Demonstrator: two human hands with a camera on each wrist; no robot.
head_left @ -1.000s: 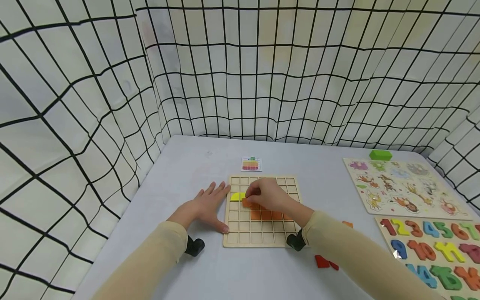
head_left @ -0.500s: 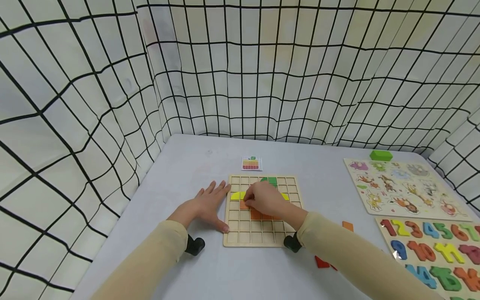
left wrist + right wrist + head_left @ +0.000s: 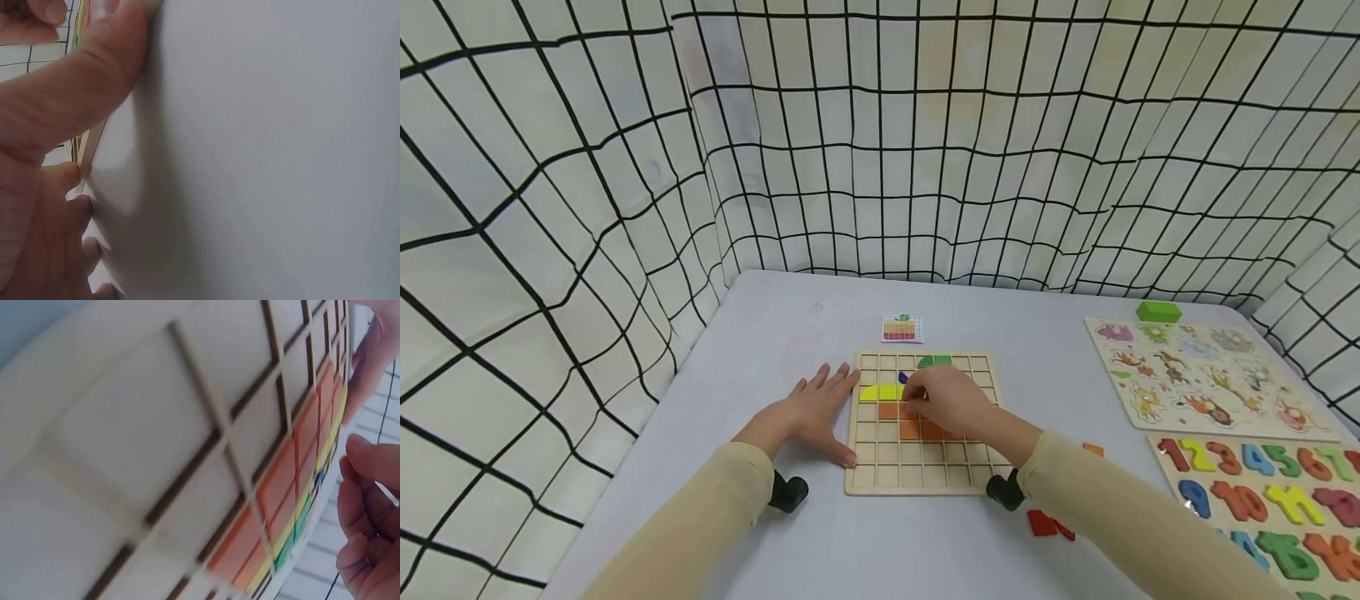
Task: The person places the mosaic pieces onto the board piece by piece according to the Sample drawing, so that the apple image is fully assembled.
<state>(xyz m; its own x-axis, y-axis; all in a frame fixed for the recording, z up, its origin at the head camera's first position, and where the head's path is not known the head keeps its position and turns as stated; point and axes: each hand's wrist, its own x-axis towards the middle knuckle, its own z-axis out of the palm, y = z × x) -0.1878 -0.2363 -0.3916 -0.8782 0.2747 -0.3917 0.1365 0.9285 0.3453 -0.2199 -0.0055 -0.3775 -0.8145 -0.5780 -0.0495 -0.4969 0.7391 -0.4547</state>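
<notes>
My left hand [image 3: 812, 417] lies spread along the left edge of the wooden grid board [image 3: 887, 477], thumb near the front corner. In the left wrist view its thumb [image 3: 94, 78] is close to the board's side. My right hand [image 3: 951, 402] hovers over the board's middle, fingers bent and fingertips near the orange squares [image 3: 889, 412]. No piece shows in the fingers [image 3: 353, 500] in the right wrist view. Yellow pieces [image 3: 880, 392], a small blue piece [image 3: 902, 377] and green pieces [image 3: 935, 362] sit in the cells; the right hand hides part of the pattern.
A small pattern card [image 3: 902, 328] lies behind the board. Red pieces [image 3: 1042, 523] and an orange piece [image 3: 1093, 449] lie to the right by the sleeve. Further right are an animal puzzle [image 3: 1213, 375], a green block [image 3: 1158, 312] and a number-and-letter puzzle [image 3: 1262, 492]. Black netting surrounds the table.
My right hand has set an orange square into the left end of the upper orange row, then moved slightly right, uncovering the blue piece. The left hand has stayed put.
</notes>
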